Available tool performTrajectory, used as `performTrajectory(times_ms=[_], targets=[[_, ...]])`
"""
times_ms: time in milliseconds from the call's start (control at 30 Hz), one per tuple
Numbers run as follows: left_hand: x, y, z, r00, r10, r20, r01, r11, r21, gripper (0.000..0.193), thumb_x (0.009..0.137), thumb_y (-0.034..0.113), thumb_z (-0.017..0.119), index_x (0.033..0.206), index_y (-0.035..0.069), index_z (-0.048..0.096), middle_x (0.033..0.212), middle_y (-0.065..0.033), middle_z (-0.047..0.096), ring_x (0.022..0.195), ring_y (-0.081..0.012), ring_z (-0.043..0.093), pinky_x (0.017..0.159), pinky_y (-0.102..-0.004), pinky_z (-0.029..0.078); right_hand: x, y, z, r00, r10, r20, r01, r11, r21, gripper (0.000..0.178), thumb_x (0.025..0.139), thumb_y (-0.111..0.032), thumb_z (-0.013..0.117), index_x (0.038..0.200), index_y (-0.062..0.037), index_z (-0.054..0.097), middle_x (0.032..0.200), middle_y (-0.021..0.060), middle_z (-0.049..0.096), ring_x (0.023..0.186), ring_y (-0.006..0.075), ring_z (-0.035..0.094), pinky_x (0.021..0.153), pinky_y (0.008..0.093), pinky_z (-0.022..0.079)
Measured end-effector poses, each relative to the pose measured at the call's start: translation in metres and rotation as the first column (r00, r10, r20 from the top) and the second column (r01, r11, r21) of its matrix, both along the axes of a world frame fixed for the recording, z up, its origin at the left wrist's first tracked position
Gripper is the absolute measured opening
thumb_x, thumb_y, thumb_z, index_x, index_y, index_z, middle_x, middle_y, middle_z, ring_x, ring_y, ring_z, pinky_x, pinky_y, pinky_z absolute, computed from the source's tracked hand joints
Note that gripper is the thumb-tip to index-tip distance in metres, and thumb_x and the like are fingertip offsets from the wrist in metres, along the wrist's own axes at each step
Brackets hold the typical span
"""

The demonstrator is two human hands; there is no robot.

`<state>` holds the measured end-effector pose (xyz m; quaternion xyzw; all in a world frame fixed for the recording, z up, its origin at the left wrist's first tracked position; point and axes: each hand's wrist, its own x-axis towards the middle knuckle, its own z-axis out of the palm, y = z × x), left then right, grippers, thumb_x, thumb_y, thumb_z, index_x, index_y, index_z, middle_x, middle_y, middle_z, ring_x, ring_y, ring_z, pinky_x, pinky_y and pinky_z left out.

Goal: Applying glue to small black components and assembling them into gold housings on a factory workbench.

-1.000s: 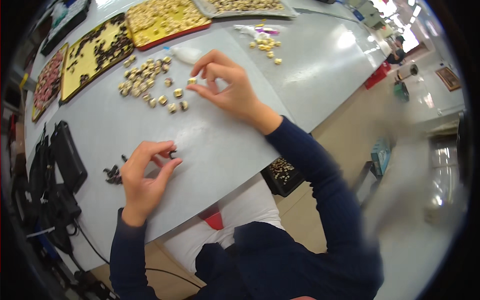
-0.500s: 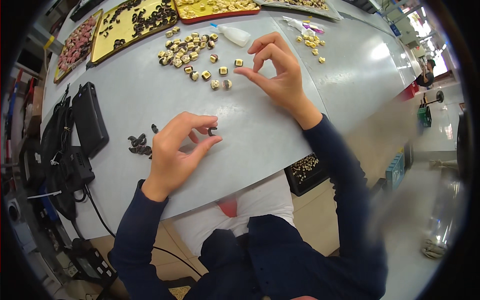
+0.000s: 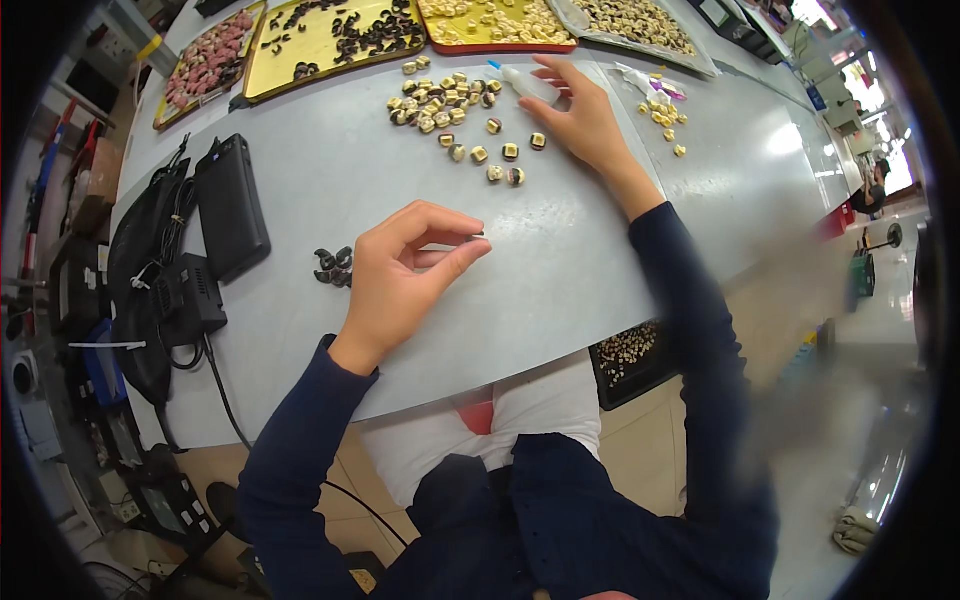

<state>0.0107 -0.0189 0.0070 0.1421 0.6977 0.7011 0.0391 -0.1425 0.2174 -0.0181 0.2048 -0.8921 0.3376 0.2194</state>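
My left hand (image 3: 405,275) is held above the table with thumb and forefinger pinched on a small dark curved piece (image 3: 478,236), of which only a thin edge shows. Several similar dark curved pieces (image 3: 333,266) lie beside that hand. My right hand (image 3: 585,118) reaches to a white squeeze bottle (image 3: 532,86) with a blue tip, lying on its side. The fingers are apart around the bottle's body; whether they touch it I cannot tell. Near the right hand sits a cluster of small cream-and-dark banded pieces (image 3: 440,103), with several loose ones closer to me.
Along the far edge stand a tray of pinkish pieces (image 3: 160,122), a yellow tray (image 3: 290,50) of dark pieces, and a red-rimmed tray (image 3: 500,46) of cream pieces. A black power bank (image 3: 232,205) and cables lie left. Small cream pieces (image 3: 664,115) lie right, beside a white wrapper (image 3: 632,77).
My right hand has moved away from the loose banded pieces to the squeeze bottle. My left hand keeps its pinch on the dark curved piece, now turned edge-on. The whole view has shifted.
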Motion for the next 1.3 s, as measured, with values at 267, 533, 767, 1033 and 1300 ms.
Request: performTrajectory(times_ms=[267,533,767,1033,1300], targets=[[-0.002,-0.002,0.004,0.993,-0.021,0.112,0.009,0.994,0.109,0.018,0.078,0.000,0.067,0.095,-0.002,0.061,0.095,-0.0083,0.062,0.090,-0.0142,0.061,0.079,-0.0260,0.053,0.007,0.011,0.014,0.913,0.307,0.268,-0.098,0.803,-0.588,0.045,0.084,-0.016,0.063,0.124,-0.0027,0.045,0.114,0.0148,0.056,0.097,0.0217,0.060,0.087,0.0302,0.047],[0.005,0.000,0.006,0.989,-0.040,0.139,0.020,0.990,0.142,0.029,0.074,-0.006,0.068,0.101,-0.001,0.058,0.100,-0.0096,0.060,0.092,-0.0174,0.062,0.074,-0.0271,0.055,0.040,0.001,0.041,0.691,0.710,0.138,-0.045,0.233,-0.971,0.044,0.092,-0.035,0.051,0.119,-0.0018,0.047,0.118,0.0147,0.053,0.092,0.0165,0.050,0.084,0.0290,0.042],[0.008,0.006,0.005,0.973,-0.143,0.179,0.107,0.975,0.193,0.039,0.068,-0.007,0.073,0.103,0.000,0.057,0.099,-0.0079,0.057,0.092,-0.0164,0.061,0.068,-0.0243,0.052,0.065,-0.007,0.037,0.478,0.878,-0.006,-0.109,0.052,-0.993,0.047,0.089,-0.049,0.050,0.109,-0.0065,0.052,0.106,0.0103,0.060,0.098,0.0139,0.056,0.083,0.0291,0.045],[0.006,0.003,-0.003,0.959,-0.195,0.208,0.153,0.967,0.202,0.062,0.056,0.001,0.084,0.109,0.002,0.052,0.083,-0.0017,0.057,0.079,-0.0096,0.054,0.071,-0.0235,0.043,0.095,-0.037,0.051,0.580,0.763,0.286,-0.209,0.479,-0.853,0.048,0.091,-0.054,0.037,0.100,-0.0070,0.041,0.073,0.0096,0.057,0.039,0.0026,0.031,0.037,0.0157,0.027],[0.007,0.003,-0.006,0.971,-0.201,0.129,0.168,0.959,0.227,0.055,0.062,0.006,0.083,0.109,0.003,0.054,0.099,-0.0046,0.061,0.086,-0.0102,0.060,0.071,-0.0236,0.042,0.098,-0.039,0.046,0.537,0.787,0.304,-0.264,0.499,-0.825,0.046,0.091,-0.051,0.043,0.099,-0.0064,0.041,0.071,0.0138,0.059,0.037,0.0030,0.034,0.034,0.0153,0.027]])
